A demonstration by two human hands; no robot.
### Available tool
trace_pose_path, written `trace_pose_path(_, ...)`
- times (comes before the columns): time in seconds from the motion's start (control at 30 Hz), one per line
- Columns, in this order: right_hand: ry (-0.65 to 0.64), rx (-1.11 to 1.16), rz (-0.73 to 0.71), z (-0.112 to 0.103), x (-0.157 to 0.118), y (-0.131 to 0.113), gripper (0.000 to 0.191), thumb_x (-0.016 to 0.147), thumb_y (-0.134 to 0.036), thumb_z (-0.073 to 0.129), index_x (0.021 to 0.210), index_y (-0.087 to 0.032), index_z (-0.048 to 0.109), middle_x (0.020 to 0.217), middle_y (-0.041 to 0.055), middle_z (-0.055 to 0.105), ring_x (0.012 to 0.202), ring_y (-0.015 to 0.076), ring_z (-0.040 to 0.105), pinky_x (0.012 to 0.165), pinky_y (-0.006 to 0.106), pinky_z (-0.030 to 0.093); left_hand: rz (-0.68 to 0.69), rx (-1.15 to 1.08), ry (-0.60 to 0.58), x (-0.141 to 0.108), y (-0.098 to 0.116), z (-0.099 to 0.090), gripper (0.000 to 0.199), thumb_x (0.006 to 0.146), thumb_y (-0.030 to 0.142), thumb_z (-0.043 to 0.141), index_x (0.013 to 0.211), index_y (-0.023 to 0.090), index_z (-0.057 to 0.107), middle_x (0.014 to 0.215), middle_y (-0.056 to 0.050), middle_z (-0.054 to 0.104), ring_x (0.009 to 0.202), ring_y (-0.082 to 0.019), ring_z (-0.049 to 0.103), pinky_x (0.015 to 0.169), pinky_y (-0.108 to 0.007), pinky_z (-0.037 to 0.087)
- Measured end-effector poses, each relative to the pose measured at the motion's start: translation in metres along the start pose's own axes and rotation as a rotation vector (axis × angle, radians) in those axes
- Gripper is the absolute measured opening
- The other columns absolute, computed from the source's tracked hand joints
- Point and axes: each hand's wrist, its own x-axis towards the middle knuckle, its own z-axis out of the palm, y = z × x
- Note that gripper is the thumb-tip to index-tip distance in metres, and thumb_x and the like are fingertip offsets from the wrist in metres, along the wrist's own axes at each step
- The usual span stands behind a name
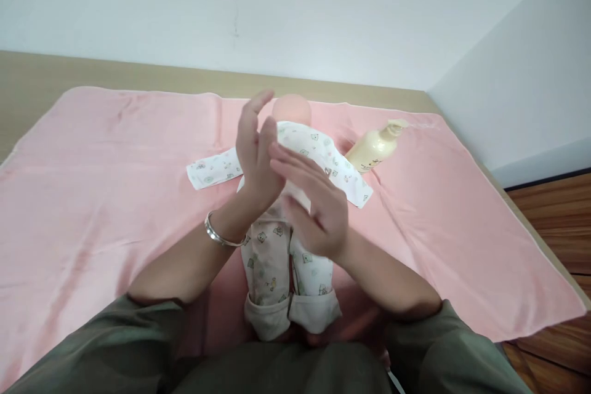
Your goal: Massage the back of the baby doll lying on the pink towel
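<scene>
My left hand [259,151] is raised with its fingers extended, a silver bracelet [221,233] around the wrist. Against its palm side rests my right hand [318,203], fingers stretched out and slightly blurred. Neither hand shows anything held. Beneath them lies a baby doll dressed in a white printed top [348,175] and matching printed trousers [311,271] with turned-up cuffs. Only the doll's rounded head [292,109] shows beyond the top; my hands cover much of its chest. A pale yellow pump bottle [376,148] lies tilted beside the doll's sleeve on the right.
A pink cloth [138,154] with creases covers most of the wooden table [138,74]. White walls [323,12] stand behind the table and at the right. Dark brown wood [554,215] shows beyond the table's right edge.
</scene>
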Motion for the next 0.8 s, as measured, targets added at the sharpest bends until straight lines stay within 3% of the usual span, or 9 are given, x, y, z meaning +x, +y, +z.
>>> trace_pose_path(0.03,0.032,-0.01,0.097,0.007,-0.001,0.012,0.048,0.101,-0.023,0.034,0.143,-0.014,0.057,0.156,0.0094,0.057,0.153,0.015,0.048,0.127,0.04,0.049,0.099,0.04,-0.022,0.004,-0.012,0.003,0.037,0.102,0.036,0.043,0.134,0.024,0.057,0.148,0.002,0.059,0.145,-0.018,0.046,0.129,-0.035,0.035)
trace_pose_path(0.1,0.061,-0.036,0.239,0.022,-0.002,0.035,0.053,0.098,-0.017,0.031,0.145,-0.015,0.056,0.159,0.0091,0.053,0.153,0.0154,0.047,0.13,0.043,0.045,0.109,0.174,-0.127,0.012,-0.033,0.006,0.03,0.098,0.029,0.048,0.123,0.021,0.063,0.141,-0.008,0.065,0.136,-0.024,0.054,0.124,-0.042,0.039)
trace_pose_path(0.2,-0.015,-0.08,0.347,0.038,-0.005,0.061,0.062,0.092,-0.01,0.032,0.15,-0.014,0.052,0.162,0.0093,0.05,0.157,0.0172,0.042,0.136,0.047,0.035,0.118,0.451,-0.228,0.023,-0.057,0.01,0.025,0.095,0.019,0.047,0.108,0.016,0.068,0.125,-0.016,0.071,0.125,-0.029,0.061,0.118,-0.046,0.042)
trace_pose_path(0.3,-0.137,-0.136,0.398,0.042,-0.006,0.074,0.068,0.088,-0.009,0.033,0.154,-0.011,0.048,0.166,0.0106,0.044,0.16,0.0203,0.037,0.139,0.052,0.023,0.188,0.649,-0.209,0.027,-0.075,0.014,0.023,0.096,0.015,0.048,0.107,0.01,0.069,0.117,-0.019,0.073,0.116,-0.031,0.065,0.112,-0.046,0.047)
trace_pose_path(0.4,-0.253,-0.179,0.391,0.037,-0.003,0.082,0.071,0.089,-0.011,0.034,0.159,-0.013,0.042,0.168,0.0079,0.04,0.162,0.0216,0.032,0.14,0.058,0.013,0.218,0.659,-0.141,0.028,-0.087,0.017,0.026,0.099,0.017,0.044,0.107,0.012,0.068,0.116,-0.017,0.074,0.113,-0.03,0.066,0.11,-0.047,0.049)
trace_pose_path(0.57,-0.349,-0.276,0.521,0.026,0.009,0.097,0.062,0.099,-0.022,0.035,0.161,-0.019,0.043,0.172,0.0035,0.032,0.167,0.026,0.018,0.139,0.061,0.006,0.203,0.66,-0.08,0.027,-0.098,0.018,0.039,0.093,0.02,0.043,0.124,0.014,0.066,0.128,-0.016,0.07,0.126,-0.032,0.062,0.12,-0.053,0.044)
trace_pose_path(0.7,-0.351,-0.33,0.66,0.016,0.017,0.115,0.065,0.105,-0.037,0.038,0.165,-0.013,0.032,0.176,0.0106,0.019,0.167,0.03,0.014,0.138,0.059,0.007,0.166,0.662,-0.088,0.027,-0.105,0.016,0.056,0.089,0.026,0.044,0.14,0.009,0.06,0.146,-0.018,0.063,0.147,-0.035,0.049,0.133,-0.056,0.029)
trace_pose_path(0.8,-0.329,-0.388,0.723,0.017,0.016,0.114,0.067,0.107,-0.039,0.034,0.165,-0.006,0.028,0.174,0.0158,0.023,0.166,0.0302,0.018,0.138,0.058,0.012,0.201,0.602,-0.113,0.026,-0.113,0.01,0.059,0.09,0.031,0.042,0.14,0.009,0.062,0.152,-0.015,0.061,0.152,-0.033,0.046,0.136,-0.055,0.024)
